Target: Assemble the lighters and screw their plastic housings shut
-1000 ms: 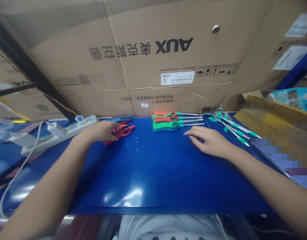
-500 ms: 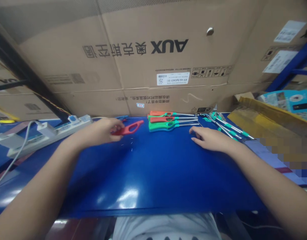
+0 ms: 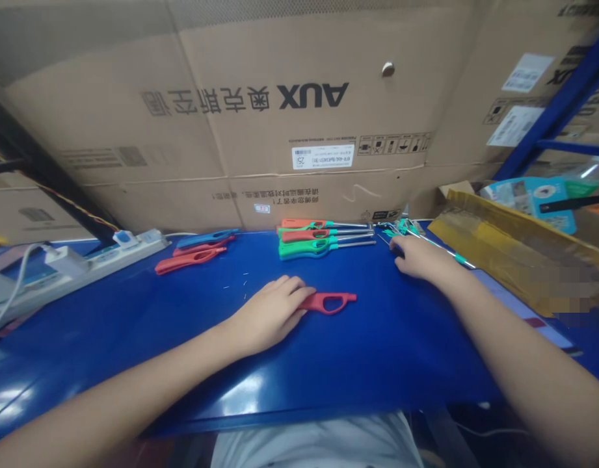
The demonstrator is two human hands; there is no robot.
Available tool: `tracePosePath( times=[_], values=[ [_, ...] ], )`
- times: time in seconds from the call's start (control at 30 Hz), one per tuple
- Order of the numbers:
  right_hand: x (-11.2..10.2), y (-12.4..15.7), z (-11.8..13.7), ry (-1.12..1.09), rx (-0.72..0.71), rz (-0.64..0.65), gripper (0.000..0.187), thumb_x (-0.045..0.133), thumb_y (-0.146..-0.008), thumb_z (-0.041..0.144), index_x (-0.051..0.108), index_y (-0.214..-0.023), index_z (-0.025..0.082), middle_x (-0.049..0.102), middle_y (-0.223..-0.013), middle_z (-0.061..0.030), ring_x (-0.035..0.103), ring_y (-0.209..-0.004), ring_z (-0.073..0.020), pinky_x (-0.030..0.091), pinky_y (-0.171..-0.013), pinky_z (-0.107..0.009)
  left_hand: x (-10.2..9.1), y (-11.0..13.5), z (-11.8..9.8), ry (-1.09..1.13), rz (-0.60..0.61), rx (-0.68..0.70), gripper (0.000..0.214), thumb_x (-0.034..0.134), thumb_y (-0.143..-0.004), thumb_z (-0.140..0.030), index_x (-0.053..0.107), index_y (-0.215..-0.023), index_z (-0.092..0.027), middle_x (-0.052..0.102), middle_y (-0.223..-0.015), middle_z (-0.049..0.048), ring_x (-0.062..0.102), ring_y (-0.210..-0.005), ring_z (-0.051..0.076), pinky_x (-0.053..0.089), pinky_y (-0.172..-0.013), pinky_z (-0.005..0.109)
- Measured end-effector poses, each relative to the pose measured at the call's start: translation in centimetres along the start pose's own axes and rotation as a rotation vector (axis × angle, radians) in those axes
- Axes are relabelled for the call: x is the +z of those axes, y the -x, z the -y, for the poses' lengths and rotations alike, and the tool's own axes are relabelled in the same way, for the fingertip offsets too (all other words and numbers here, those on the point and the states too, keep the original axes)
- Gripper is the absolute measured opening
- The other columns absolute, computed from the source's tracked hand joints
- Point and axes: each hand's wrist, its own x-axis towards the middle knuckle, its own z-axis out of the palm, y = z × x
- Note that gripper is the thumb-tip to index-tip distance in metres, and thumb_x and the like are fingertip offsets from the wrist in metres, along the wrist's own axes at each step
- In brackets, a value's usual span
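Observation:
My left hand is closed around the rear of a red lighter handle just over the blue table; its looped front end points right. My right hand has its fingers curled together beside a pile of metal lighter tubes with teal ends. A thin dark rod shows by its fingertips, but what they grip is hidden. Between the hands, further back, lie several long-necked lighters, a green one in front. More handles lie at left: a red one and a blue one.
A white power strip with plugs and cables lies at the left. Large cardboard walls off the back. At the right stands a box with yellow tape. Tiny thin bits lie on the blue table.
My left hand has brought the red handle from the left handles toward the middle front. My right hand has moved to the tube pile, its fingers now drawn together. The view has shifted slightly right.

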Motion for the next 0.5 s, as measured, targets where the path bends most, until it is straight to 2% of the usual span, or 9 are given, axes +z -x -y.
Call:
tracePosePath(
  times=[0.07,0.13,0.23,0.27,0.33,0.37,0.4,0.43,0.5],
  values=[
    [0.1,-0.3,-0.4,-0.021,0.012,-0.012,0.032,0.054,-0.083,0.018,0.068,-0.111,0.021,0.070,-0.114,-0.0129,0.066,-0.102,-0.0309,0.049,-0.069,-0.034,0.6,0.0,0.4,0.059,-0.069,-0.017,0.039,0.051,-0.100,-0.023,0.051,-0.139,-0.019,0.061,-0.128,0.0120,0.058,-0.113,0.027,0.051,-0.099,0.044],
    [0.2,-0.5,-0.6,-0.032,0.018,-0.037,0.031,0.053,-0.085,0.020,0.069,-0.112,0.019,0.070,-0.112,-0.0153,0.066,-0.101,-0.0329,0.051,-0.070,-0.038,0.7,0.2,0.8,0.085,-0.102,-0.043,0.044,0.055,-0.098,-0.029,0.050,-0.141,-0.020,0.060,-0.132,0.0123,0.058,-0.117,0.028,0.051,-0.101,0.046],
    [0.1,-0.1,0.2,-0.056,-0.040,-0.144,0.030,0.051,-0.091,0.025,0.069,-0.113,0.016,0.065,-0.117,-0.0198,0.062,-0.111,-0.0360,0.052,-0.085,-0.046,0.3,0.9,1.4,0.099,-0.101,-0.083,0.050,0.061,-0.094,-0.036,0.051,-0.141,-0.021,0.062,-0.131,0.0126,0.059,-0.118,0.030,0.050,-0.103,0.048],
    [0.0,0.2,0.9,-0.094,-0.109,-0.200,0.029,0.051,-0.092,0.027,0.069,-0.113,0.017,0.063,-0.118,-0.0194,0.060,-0.114,-0.0354,0.050,-0.092,-0.048,0.2,1.0,1.7,0.098,-0.101,-0.094,0.052,0.063,-0.093,-0.036,0.051,-0.141,-0.021,0.062,-0.131,0.0127,0.059,-0.118,0.031,0.050,-0.103,0.048],
    [-0.1,1.2,2.6,-0.302,-0.406,-0.339,0.022,0.055,-0.094,0.031,0.068,-0.107,0.020,0.065,-0.111,-0.0147,0.061,-0.109,-0.0311,0.049,-0.097,-0.048,0.1,1.2,2.0,0.091,-0.097,-0.105,0.051,0.061,-0.094,-0.034,0.051,-0.142,-0.022,0.062,-0.130,0.0128,0.060,-0.117,0.031,0.051,-0.102,0.048],
    [-0.1,1.9,3.7,-0.418,-0.561,-0.307,0.021,0.056,-0.095,0.035,0.067,-0.107,0.021,0.065,-0.111,-0.0122,0.061,-0.107,-0.0282,0.050,-0.096,-0.045,0.1,1.2,2.1,0.088,-0.093,-0.100,0.049,0.059,-0.095,-0.032,0.051,-0.142,-0.022,0.062,-0.130,0.0129,0.060,-0.117,0.030,0.051,-0.101,0.048],
    [-0.1,2.6,4.8,-0.507,-0.674,-0.221,0.023,0.059,-0.094,0.039,0.066,-0.110,0.023,0.065,-0.113,-0.0102,0.061,-0.106,-0.0257,0.051,-0.094,-0.042,0.2,1.2,2.2,0.089,-0.091,-0.089,0.046,0.057,-0.097,-0.030,0.051,-0.142,-0.022,0.062,-0.130,0.0130,0.060,-0.117,0.030,0.051,-0.101,0.048],
    [0.1,3.2,5.9,-0.553,-0.741,-0.149,0.029,0.064,-0.092,0.043,0.063,-0.114,0.024,0.065,-0.114,-0.0087,0.061,-0.104,-0.0241,0.051,-0.091,-0.039,0.4,1.1,2.3,0.093,-0.093,-0.075,0.044,0.054,-0.098,-0.029,0.051,-0.142,-0.021,0.061,-0.130,0.0132,0.059,-0.117,0.029,0.051,-0.101,0.047],
    [0.4,4.3,7.6,-0.511,-0.786,-0.074,0.043,0.072,-0.086,0.049,0.059,-0.118,0.023,0.066,-0.110,-0.0075,0.060,-0.102,-0.0250,0.050,-0.086,-0.039,0.8,0.9,2.3,0.111,-0.112,-0.054,0.043,0.053,-0.099,-0.027,0.051,-0.141,-0.020,0.060,-0.129,0.0133,0.059,-0.116,0.028,0.050,-0.102,0.046]
  ],
)
